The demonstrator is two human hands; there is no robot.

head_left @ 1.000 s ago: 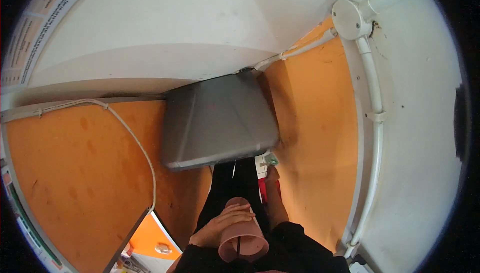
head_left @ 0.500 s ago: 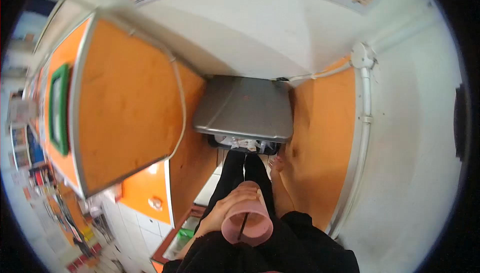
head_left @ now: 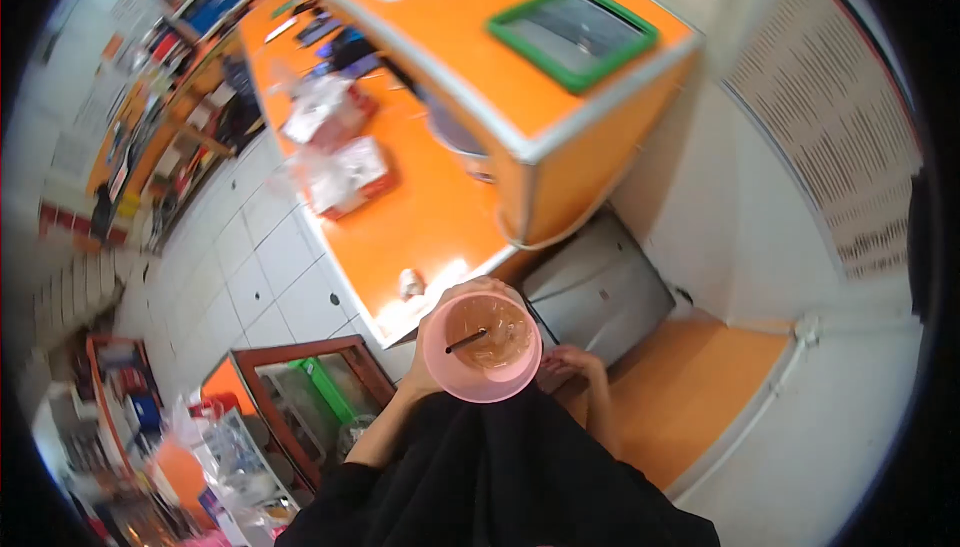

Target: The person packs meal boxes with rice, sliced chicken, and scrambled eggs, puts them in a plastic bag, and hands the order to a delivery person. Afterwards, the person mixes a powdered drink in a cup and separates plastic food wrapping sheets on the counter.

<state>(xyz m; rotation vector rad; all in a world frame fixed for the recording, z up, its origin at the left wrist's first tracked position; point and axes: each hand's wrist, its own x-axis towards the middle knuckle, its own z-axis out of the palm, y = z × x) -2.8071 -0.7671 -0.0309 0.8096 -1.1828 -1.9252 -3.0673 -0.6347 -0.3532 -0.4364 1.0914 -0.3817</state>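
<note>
One pink plastic cup (head_left: 485, 352) fills the left hand (head_left: 419, 374); remotely, I can't tell whether the right hand (head_left: 573, 360), near the grey flat-lidded bin (head_left: 607, 292), grips anything.

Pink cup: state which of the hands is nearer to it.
Left. The left hand is around the pink cup; the right hand is off to its right, not holding it.
</note>
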